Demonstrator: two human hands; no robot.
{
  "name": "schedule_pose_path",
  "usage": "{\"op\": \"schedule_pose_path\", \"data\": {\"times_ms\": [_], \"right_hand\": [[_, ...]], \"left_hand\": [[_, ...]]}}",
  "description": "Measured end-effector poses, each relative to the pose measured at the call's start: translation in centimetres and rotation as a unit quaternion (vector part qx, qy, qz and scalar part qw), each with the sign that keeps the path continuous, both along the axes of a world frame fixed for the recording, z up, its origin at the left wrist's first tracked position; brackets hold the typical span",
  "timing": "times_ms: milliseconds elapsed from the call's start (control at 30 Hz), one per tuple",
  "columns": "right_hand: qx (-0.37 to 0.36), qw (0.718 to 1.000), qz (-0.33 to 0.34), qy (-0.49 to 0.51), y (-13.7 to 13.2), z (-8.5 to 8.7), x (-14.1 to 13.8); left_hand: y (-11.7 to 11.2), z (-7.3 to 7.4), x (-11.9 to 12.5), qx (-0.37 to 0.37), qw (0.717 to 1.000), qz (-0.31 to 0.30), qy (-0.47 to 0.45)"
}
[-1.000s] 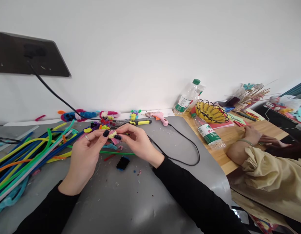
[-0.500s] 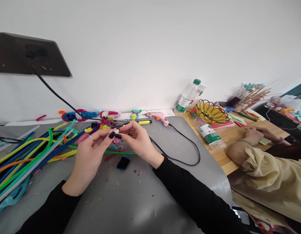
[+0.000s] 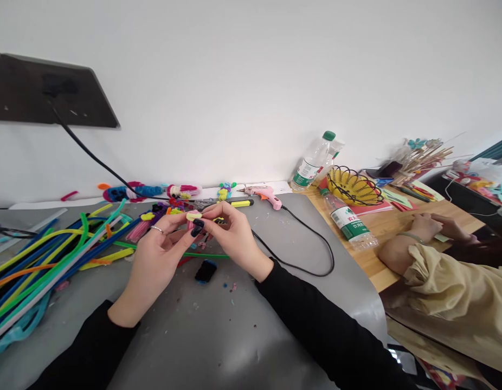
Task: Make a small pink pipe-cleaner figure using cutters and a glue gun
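Both my hands meet above the grey table [image 3: 218, 336], pinching a small yellow and pink pipe-cleaner piece [image 3: 193, 216]. My left hand [image 3: 155, 260] holds it between thumb and fingers, a ring on one finger, nails painted dark. From the right, my right hand [image 3: 230, 238] grips the same piece with its fingertips. A small black and blue object [image 3: 205, 271] lies on the table just below my hands, beside a green pipe cleaner [image 3: 202, 254].
Several coloured pipe cleaners [image 3: 43, 260] sprawl at the left. A pink glue gun [image 3: 265, 194] with a black cord [image 3: 316, 254] lies behind. A wooden table [image 3: 381, 227] at the right holds water bottles [image 3: 348, 223], a yellow basket [image 3: 351, 187] and another person's arms [image 3: 422, 238].
My hands have drifted slightly right and turned the small piece between the fingertips. The other person's hands have shifted a little on the wooden table.
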State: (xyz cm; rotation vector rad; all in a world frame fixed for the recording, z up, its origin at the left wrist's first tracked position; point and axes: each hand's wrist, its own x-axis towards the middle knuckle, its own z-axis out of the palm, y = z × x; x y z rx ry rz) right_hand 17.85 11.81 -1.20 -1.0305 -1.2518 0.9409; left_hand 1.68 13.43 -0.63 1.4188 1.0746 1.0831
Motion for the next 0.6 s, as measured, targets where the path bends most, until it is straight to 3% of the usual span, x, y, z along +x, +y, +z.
{"op": "schedule_pose_path", "data": {"times_ms": [233, 400, 600], "right_hand": [[0.05, 0.996, -0.027, -0.073, -0.49, 0.51, 0.14], [0.119, 0.978, -0.024, -0.17, -0.68, 0.7, 0.38], [0.138, 0.973, -0.053, -0.178, -0.38, 0.54, 0.47]], "left_hand": [[-0.06, -0.13, -0.37, 0.033, 0.997, 0.039, 0.049], [-0.07, -0.01, -0.39, 0.051, 0.996, 0.03, 0.065], [0.0, -0.08, -0.28, 0.068, 0.996, 0.013, 0.05]]}}
